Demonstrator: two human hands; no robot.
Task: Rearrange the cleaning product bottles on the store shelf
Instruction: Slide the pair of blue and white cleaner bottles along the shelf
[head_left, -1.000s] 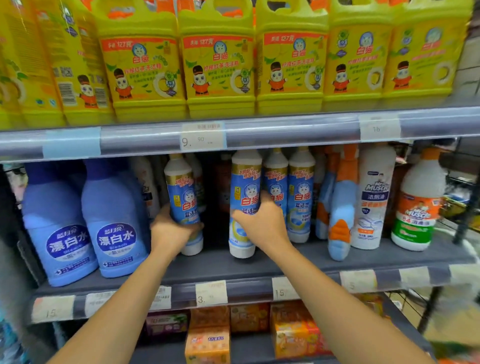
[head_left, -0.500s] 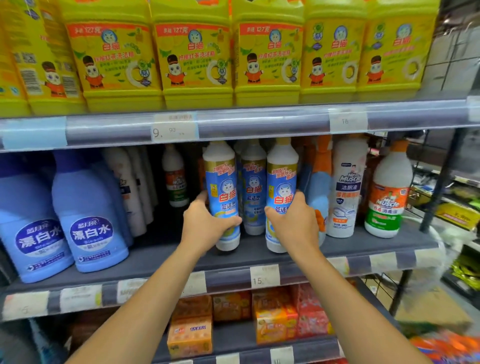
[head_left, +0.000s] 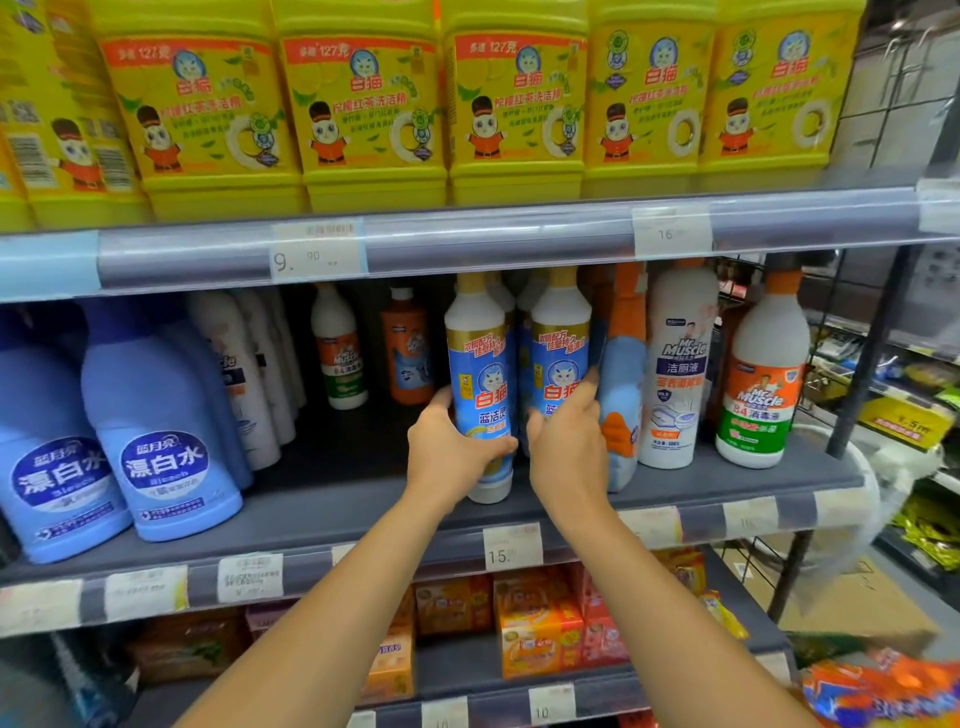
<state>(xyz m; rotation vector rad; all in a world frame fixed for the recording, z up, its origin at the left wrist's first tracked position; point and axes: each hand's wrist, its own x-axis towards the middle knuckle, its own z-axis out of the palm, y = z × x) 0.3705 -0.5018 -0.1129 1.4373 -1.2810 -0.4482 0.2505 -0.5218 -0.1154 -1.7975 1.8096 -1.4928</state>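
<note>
Two white bottles with blue cat labels stand upright side by side on the grey middle shelf (head_left: 337, 499). My left hand (head_left: 449, 454) grips the left blue-label bottle (head_left: 480, 379) around its lower part. My right hand (head_left: 566, 447) holds the right blue-label bottle (head_left: 561, 353), fingers curled round its right side. More bottles of the same kind stand behind them, mostly hidden.
Right of my hands stand a blue-and-orange spray bottle (head_left: 621, 384), a white Mr Muscle bottle (head_left: 675, 374) and an orange-capped one (head_left: 761, 384). Large blue bleach jugs (head_left: 156, 415) fill the left. Two small bottles (head_left: 337, 348) stand at the back. Yellow detergent jugs (head_left: 363, 104) line the upper shelf.
Both hands have slid the two blue-label bottles rightward along the shelf and brought them close together, near the spray bottle. The view shifted right with them.
</note>
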